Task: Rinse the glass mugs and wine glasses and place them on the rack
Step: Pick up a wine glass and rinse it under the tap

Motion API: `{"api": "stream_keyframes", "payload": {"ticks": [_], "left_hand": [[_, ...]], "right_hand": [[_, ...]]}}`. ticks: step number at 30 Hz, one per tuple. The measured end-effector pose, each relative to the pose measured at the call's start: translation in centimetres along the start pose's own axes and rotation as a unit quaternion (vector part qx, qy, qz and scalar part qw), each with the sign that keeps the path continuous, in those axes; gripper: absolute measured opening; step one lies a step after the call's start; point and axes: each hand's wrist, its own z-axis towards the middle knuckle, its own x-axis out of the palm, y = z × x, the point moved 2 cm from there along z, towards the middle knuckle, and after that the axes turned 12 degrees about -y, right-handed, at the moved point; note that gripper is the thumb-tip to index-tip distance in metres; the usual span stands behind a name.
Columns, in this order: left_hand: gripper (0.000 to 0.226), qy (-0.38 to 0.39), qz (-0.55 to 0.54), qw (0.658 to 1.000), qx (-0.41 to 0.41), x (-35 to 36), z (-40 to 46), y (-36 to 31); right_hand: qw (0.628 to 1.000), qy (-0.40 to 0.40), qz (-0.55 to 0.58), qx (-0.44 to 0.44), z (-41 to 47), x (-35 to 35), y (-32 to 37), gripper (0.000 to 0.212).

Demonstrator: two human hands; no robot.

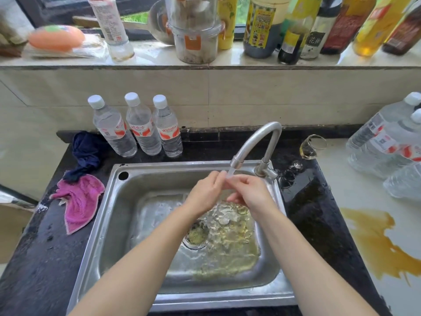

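Both hands meet under faucet (257, 142) stream, above sink (109, 224). Left hand (206, 193) and right hand (247, 192) fingers loosely curled, touching, holding nothing visible. Only glass (311, 147) in view lies tipped on desk (307, 208) right of faucet, nearer right hand. No rack visible.

- Both bare forearms are reaching forward and converging toward the middle of the view.
- The left hand (206, 193) is angling up to the right, its fingertips meeting the right hand (248, 191).
- The right hand's fingers are curling loosely (whether they are pinching anything cannot be told).
- Both hands are touching at the fingers.
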Motion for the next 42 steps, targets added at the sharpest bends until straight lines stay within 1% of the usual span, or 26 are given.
{"api": "stream_keyframes", "payload": {"ticks": [1,2,3,4,6,8,9,11,13,15,16,18,20,21,23,25,27,29,31,33,35,37,39,40,41,42], "left_hand": [[0.051,-0.02,-0.001,1.0,-0.021,-0.4,0.3,0.0],[0.055,-0.005,-0.013,0.998,-0.067,-0.9,0.7,0.2],[0.058,0.044,-0.025,0.991,-0.124,-1.4,1.0,0.5],[0.063,0.1,-0.032,0.981,-0.162,-1.9,0.9,0.5],[0.065,0.139,-0.036,0.981,-0.134,-1.8,0.4,0.6],[0.055,0.066,-0.03,0.996,-0.041,-0.6,0.0,0.7],[0.053,0.025,-0.027,0.999,-0.017,-0.1,0.2,0.8],[0.06,0.012,-0.019,0.998,-0.064,-0.3,0.8,0.7],[0.065,0.112,-0.02,0.981,-0.156,-1.1,1.1,0.8],[0.063,0.169,-0.041,0.972,-0.16,-1.3,0.5,0.5],[0.06,0.149,-0.05,0.98,-0.125,-1.0,0.1,0.4],[0.052,0.047,-0.001,0.998,-0.031,0.1,-0.1,0.8],[0.053,-0.018,0.03,0.999,-0.024,0.3,0.5,0.8],[0.056,0.003,0.025,0.998,-0.053,0.0,0.9,0.7],[0.065,0.113,-0.011,0.985,-0.132,-0.8,1.0,0.6],[0.061,0.157,-0.044,0.977,-0.134,-0.9,0.2,0.4],[0.053,0.077,-0.04,0.995,-0.042,-0.1,-0.6,0.3],[0.054,-0.031,0.007,0.999,-0.005,0.2,-0.1,0.1],[0.052,0.012,0.001,0.997,-0.081,-0.4,0.8,0.1],[0.054,0.126,-0.006,0.977,-0.17,-1.2,0.7,0.2],[0.06,0.167,-0.026,0.969,-0.183,-1.2,0.2,0.7],[0.056,0.115,-0.043,0.987,-0.102,-0.2,-0.7,0.6],[0.047,0.009,-0.006,1.0,-0.028,0.7,-0.4,0.6],[0.046,-0.03,0.011,0.999,-0.037,0.5,0.0,0.5],[0.048,-0.029,0.017,0.997,-0.071,0.1,0.5,0.6],[0.052,0.012,0.002,0.993,-0.115,-0.3,0.8,0.8]], "right_hand": [[0.999,0.045,0.018,-0.003,-0.3,0.0,-0.1,0.02],[0.995,0.104,0.007,-0.01,-0.7,-0.2,0.1,0.02],[0.987,0.155,-0.034,-0.023,-1.1,-0.6,0.3,0.02],[0.981,0.17,-0.085,-0.035,-1.2,-1.0,0.5,0.017],[0.987,0.1,-0.121,-0.042,-0.4,-1.0,0.5,0.014],[0.997,0.012,-0.074,-0.025,0.0,-0.2,0.4,0.015],[0.999,0.004,-0.037,-0.022,0.0,0.2,0.3,0.015],[0.996,0.08,-0.024,-0.028,-0.3,0.0,0.1,0.014],[0.979,0.165,-0.114,-0.045,-0.8,-0.9,0.4,0.015],[0.979,0.124,-0.155,-0.053,-0.3,-1.3,0.4,0.012],[0.987,0.077,-0.137,-0.043,-0.1,-1.1,0.3,0.013],[0.999,0.01,-0.049,-0.005,0.0,-0.3,-0.1,0.014],[0.999,0.041,0.013,0.007,-0.3,0.1,-0.6,0.014],[0.996,0.088,-0.001,0.0,-0.7,-0.1,-0.6,0.015],[0.982,0.16,-0.096,-0.027,-1.2,-0.6,-0.3,0.016],[0.983,0.116,-0.14,-0.035,-0.7,-0.7,-0.1,0.018],[0.994,0.044,-0.1,-0.013,-0.2,-0.3,-0.2,0.022],[0.998,0.06,-0.01,0.01,-0.2,0.2,-0.4,0.018],[0.988,0.153,-0.018,0.003,-0.8,0.0,-0.6,0.02],[0.966,0.218,-0.138,-0.022,-0.9,-0.9,-0.4,0.019],[0.962,0.183,-0.201,-0.03,-0.5,-1.1,-0.1,0.012],[0.978,0.101,-0.181,-0.028,0.0,-0.5,-0.3,0.017],[0.995,0.065,-0.071,0.001,0.0,0.1,-0.8,0.017],[0.996,0.083,-0.018,0.015,-0.3,0.3,-1.0,0.016],[0.993,0.118,-0.005,0.013,-0.6,0.2,-1.2,0.018],[0.987,0.155,-0.034,0.002,-0.9,-0.1,-1.0,0.02]]}}
